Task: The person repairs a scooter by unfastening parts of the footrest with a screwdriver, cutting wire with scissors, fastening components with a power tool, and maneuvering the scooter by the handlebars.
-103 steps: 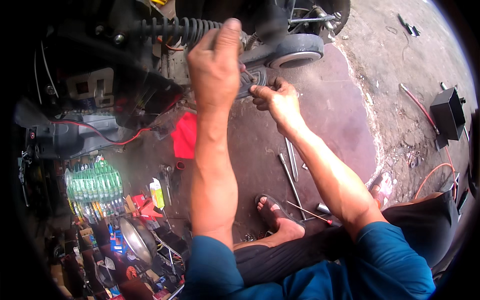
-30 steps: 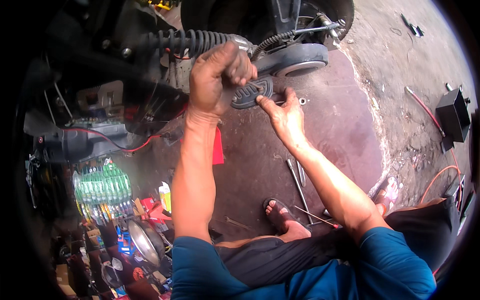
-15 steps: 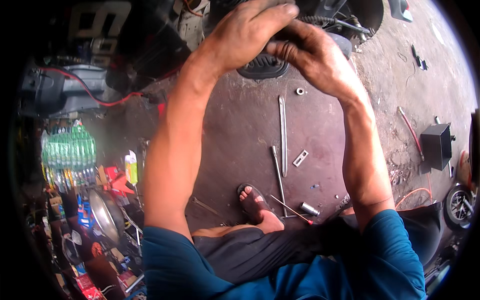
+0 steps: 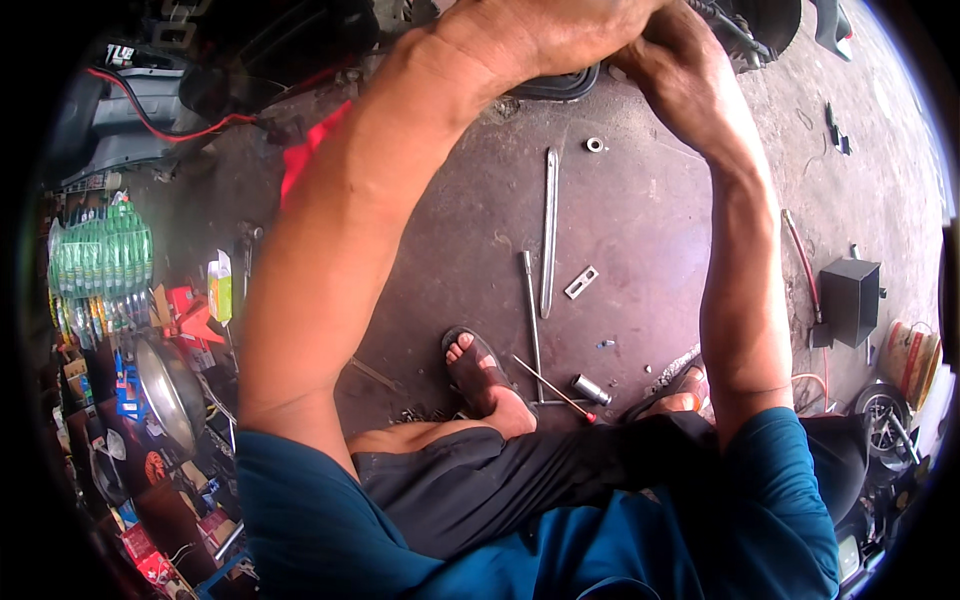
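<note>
At the top edge, my left hand (image 4: 575, 32) and my right hand (image 4: 682, 62) reach in close together to a dark machine, probably a motorbike. The fingers of both are cut off by the frame or hidden, so I cannot tell what they touch or hold. Just below the left hand, a black oval part (image 4: 562, 88) of the machine shows. Dark machine parts, including a rod-like one (image 4: 740, 38), lie to the right of the right hand.
Between my arms on the floor lie a long metal bar (image 4: 549, 240), metal ring (image 4: 594, 145), slotted plate (image 4: 581, 282), T-handled wrench (image 4: 531, 310), screwdriver (image 4: 550, 385) and socket (image 4: 590, 390). A black box (image 4: 850, 300) stands right; bottles (image 4: 100, 255) and a metal bowl (image 4: 168, 395) sit left.
Both hands have moved up toward the top edge, and the fingers that showed before are out of sight. The view has shifted, so the floor items appear higher and further left.
</note>
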Available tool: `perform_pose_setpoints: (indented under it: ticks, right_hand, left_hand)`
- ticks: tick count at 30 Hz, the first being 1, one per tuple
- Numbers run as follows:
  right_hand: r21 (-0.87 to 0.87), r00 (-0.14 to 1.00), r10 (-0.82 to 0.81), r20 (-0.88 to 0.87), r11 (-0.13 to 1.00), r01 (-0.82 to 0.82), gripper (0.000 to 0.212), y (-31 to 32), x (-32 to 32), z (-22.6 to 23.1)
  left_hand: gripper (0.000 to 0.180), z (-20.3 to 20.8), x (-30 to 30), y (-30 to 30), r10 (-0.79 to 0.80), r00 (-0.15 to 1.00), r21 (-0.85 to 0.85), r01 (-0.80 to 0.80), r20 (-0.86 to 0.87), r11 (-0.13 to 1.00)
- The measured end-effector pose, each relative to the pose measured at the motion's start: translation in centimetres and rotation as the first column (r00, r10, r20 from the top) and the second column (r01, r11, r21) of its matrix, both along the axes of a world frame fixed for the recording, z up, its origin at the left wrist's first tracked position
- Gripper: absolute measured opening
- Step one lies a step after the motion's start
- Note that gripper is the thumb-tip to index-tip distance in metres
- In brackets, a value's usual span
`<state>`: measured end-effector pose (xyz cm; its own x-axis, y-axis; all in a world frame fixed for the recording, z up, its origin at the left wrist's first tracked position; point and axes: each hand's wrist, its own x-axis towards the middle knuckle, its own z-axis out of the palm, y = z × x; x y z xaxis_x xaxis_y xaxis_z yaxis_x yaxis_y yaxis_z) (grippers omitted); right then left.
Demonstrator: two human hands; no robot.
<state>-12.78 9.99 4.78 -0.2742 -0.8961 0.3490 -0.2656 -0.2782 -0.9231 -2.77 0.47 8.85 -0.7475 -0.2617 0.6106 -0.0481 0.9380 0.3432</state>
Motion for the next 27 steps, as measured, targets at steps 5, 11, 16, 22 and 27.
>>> perform_pose_setpoints:
  ticks: [5,11,16,22,27]
  right_hand:
    - [-0.240,0.880,-0.279,-0.383,0.950,0.197,0.021,0.4,-0.3,-0.7]
    - [-0.113,0.898,-0.293,-0.328,0.956,0.271,0.031,-0.7,0.2,-0.5]
    - [-0.110,0.997,-0.066,-0.039,0.992,0.061,0.012,0.4,0.3,-0.8]
    - [-0.250,0.800,-0.391,-0.456,0.919,0.307,0.011,-1.7,1.3,-0.5]
    - [-0.037,0.961,0.184,0.205,0.983,-0.180,0.012,0.3,0.9,0.5]
  left_hand:
    - [0.041,0.5,-0.9,0.8,0.056,0.998,-0.027,-0.055,0.034,0.998]
    - [0.042,0.3,-0.6,0.4,-0.139,0.990,0.064,0.137,0.035,0.989]
    - [0.037,0.9,-0.2,0.3,-0.064,0.988,0.089,0.052,0.140,0.995]
    - [0.028,0.7,0.2,0.2,0.004,1.000,-0.155,-0.006,-0.016,0.988]
    - [0.027,0.6,1.1,-0.2,-0.006,1.000,0.041,0.007,-0.018,0.999]
